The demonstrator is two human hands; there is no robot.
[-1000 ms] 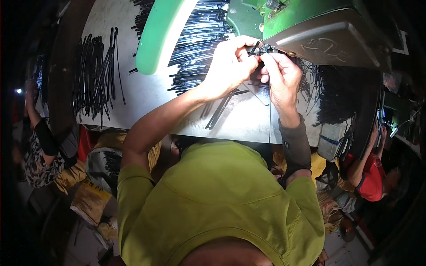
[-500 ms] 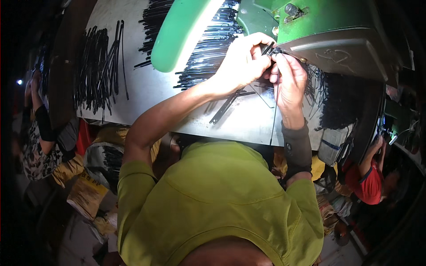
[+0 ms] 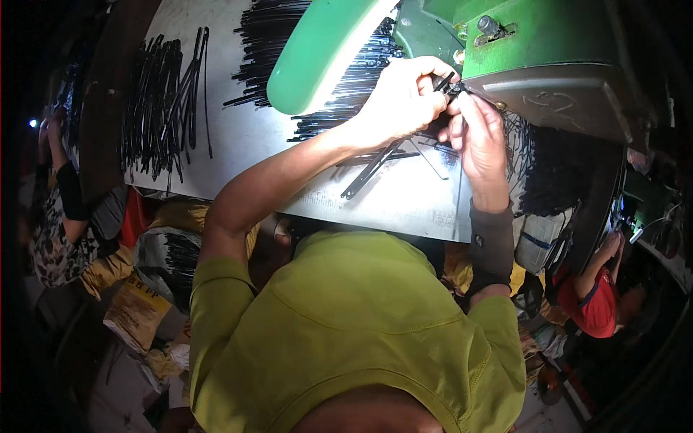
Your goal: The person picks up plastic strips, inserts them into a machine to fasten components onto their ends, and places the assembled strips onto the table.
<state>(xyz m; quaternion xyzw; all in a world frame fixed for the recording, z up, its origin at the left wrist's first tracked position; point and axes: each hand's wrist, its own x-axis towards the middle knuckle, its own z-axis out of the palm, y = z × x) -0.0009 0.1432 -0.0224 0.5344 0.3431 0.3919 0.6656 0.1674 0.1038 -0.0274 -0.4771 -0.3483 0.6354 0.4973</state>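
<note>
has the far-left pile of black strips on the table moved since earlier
No, the far-left pile of black strips keeps its place against the table's front edge; the camera view shifted.

Left of the machine (image 3: 548,79), the lamp (image 3: 310,61) reaches over a pile of strips (image 3: 336,121) on the counter (image 3: 249,155); a separate bundle (image 3: 155,105) lies farther left of the machine. Loose strips (image 3: 371,173) lie to its near left, and a heap (image 3: 556,169) lies before it.
</note>
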